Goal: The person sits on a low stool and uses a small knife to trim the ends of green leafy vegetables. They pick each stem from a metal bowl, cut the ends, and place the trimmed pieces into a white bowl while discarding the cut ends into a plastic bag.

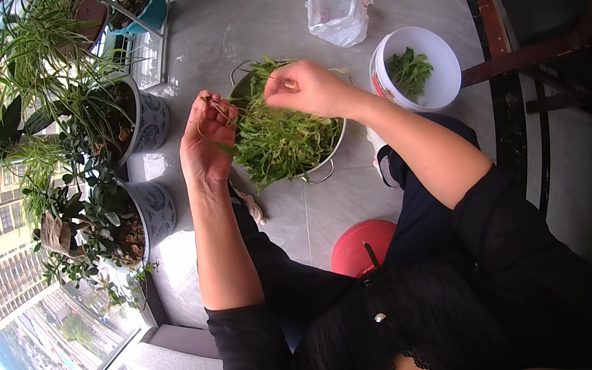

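A metal basin with two wire handles [345, 131] stands on the floor, heaped with leafy greens [291, 141]. My left hand [210, 135], palm up at the basin's left edge, holds a thin-stemmed green plant [217, 109] with its stem end by the fingertips. My right hand [303, 88] is above the heap, thumb and fingers pinched together near a thin stem; whether it grips that stem cannot be told. To the right, a white plastic bucket [450, 62] has a small bunch of greens [410, 71] inside.
An open white plastic bag [339, 8] lies beyond the basin. Potted plants [141, 114] line the window on the left. A wooden chair [523, 58] stands at the right. A red round plastic object [351, 246] is on the floor between my legs.
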Demonstrator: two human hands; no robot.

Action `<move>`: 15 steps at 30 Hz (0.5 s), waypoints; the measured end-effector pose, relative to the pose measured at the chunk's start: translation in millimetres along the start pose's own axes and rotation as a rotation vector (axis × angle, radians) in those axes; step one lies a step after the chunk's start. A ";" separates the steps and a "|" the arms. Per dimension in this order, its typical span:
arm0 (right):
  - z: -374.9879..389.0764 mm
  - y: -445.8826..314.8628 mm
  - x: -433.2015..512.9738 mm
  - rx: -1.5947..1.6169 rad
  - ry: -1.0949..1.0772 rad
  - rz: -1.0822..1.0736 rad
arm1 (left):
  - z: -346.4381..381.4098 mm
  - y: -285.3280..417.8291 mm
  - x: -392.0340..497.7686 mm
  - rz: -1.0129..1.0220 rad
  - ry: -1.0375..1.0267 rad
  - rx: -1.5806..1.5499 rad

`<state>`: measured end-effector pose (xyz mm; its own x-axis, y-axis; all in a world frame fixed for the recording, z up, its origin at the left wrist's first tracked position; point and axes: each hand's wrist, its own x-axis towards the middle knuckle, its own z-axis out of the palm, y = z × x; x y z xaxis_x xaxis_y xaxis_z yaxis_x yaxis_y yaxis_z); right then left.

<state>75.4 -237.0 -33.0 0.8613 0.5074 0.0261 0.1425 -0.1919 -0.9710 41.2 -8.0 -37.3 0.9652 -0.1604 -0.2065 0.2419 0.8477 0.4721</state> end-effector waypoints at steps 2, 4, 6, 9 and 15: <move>2.0 0.3 -1.6 0.014 -0.037 0.000 | -0.4 -0.2 0.1 -0.001 -0.008 0.003; 5.4 1.3 -1.3 0.032 -0.056 0.016 | -0.6 -0.1 0.5 0.001 -0.018 0.012; 8.6 3.1 -1.0 0.041 -0.071 0.018 | -0.8 -1.0 0.5 0.003 -0.010 0.011; 11.7 6.1 -1.0 0.056 -0.077 0.017 | -0.8 -2.0 0.1 0.006 -0.002 0.020; 12.2 5.3 -1.5 0.079 -0.054 -0.007 | 1.5 -3.3 -0.3 0.006 -0.001 0.063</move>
<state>69.0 -228.5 -41.0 0.8324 0.5536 0.0227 0.1079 -0.1218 -0.9867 40.3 -11.4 -37.6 0.9667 -0.1561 -0.2030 0.2421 0.8153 0.5260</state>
